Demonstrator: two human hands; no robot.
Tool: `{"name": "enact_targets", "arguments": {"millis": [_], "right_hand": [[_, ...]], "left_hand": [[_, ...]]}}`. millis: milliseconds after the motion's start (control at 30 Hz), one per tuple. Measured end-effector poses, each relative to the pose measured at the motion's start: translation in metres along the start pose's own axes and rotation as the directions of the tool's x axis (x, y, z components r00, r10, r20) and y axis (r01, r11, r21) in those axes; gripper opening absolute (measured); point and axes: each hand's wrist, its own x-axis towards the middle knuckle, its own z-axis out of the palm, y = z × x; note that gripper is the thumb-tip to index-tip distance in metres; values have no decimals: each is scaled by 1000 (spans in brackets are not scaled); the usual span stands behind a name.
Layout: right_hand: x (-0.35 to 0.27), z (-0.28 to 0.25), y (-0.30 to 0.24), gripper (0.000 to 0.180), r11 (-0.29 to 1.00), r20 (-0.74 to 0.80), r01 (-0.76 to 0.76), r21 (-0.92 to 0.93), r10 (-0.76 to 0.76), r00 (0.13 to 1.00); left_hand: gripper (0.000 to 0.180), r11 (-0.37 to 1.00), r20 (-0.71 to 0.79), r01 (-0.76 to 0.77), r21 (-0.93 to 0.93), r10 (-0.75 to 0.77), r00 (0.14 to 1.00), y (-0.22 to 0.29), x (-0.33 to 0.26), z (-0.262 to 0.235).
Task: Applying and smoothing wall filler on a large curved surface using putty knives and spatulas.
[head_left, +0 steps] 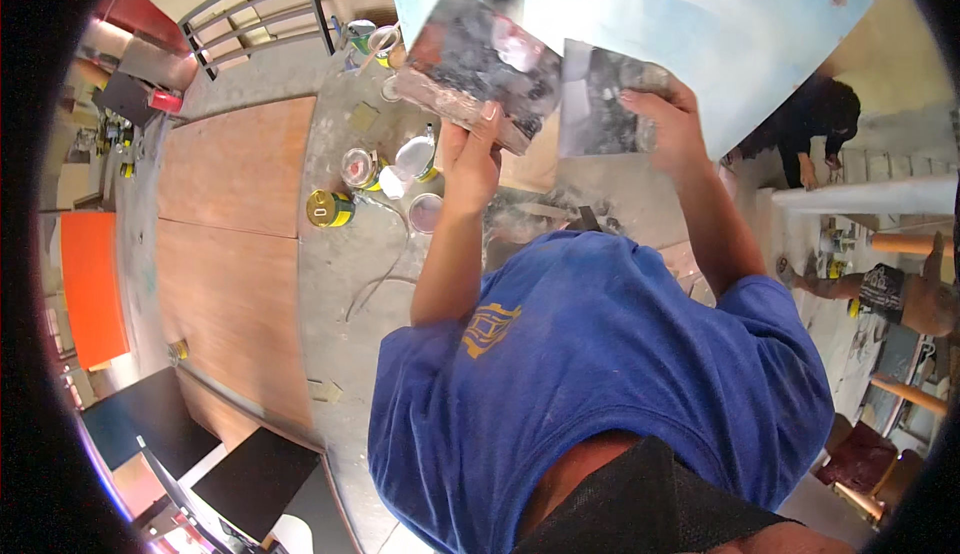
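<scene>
My left hand (471, 162) is closed on the near edge of a stained, square putty board (452, 46), dark grey with reddish smears. A small lump of pale pink putty (517, 46) lies on its face. Just to the right, my right hand (672, 126) grips a flat, grey-smeared putty spreader (594, 104), thumb on its face. The spreader's left edge is close beside the board; whether they touch I cannot tell. Beyond both tools spreads a large pale blue surface (690, 24) with lighter, cloudy patches.
On the floor to the left stand several cans, among them a yellow-and-black can (328, 208) and an open one (360, 168). Large brown boards (235, 304) lie farther left. A dark metal frame (255, 14) stands at upper left. At right, a person in black (815, 119) bends over.
</scene>
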Motion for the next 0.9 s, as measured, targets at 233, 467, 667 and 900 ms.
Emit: {"name": "enact_targets", "arguments": {"millis": [233,467,667,900], "right_hand": [[0,12,12,21,995,29,-53,84,50,998],[7,-2,4,27,1000,124,-13,21,11,992],[1,-9,-16,33,664,558,608,-435,-331,761],[9,-6,3,42,440,550,644,-626,-336,764]], "left_hand": [[28,927,99,4,376,-45,994,4,-4,4],[34,927,121,224,301,-270,955,-7,-8,-3],[46,950,24,217,-224,-217,976,-16,1,-2],[45,987,-139,124,-98,-137,981,-18,-1,19]]}}
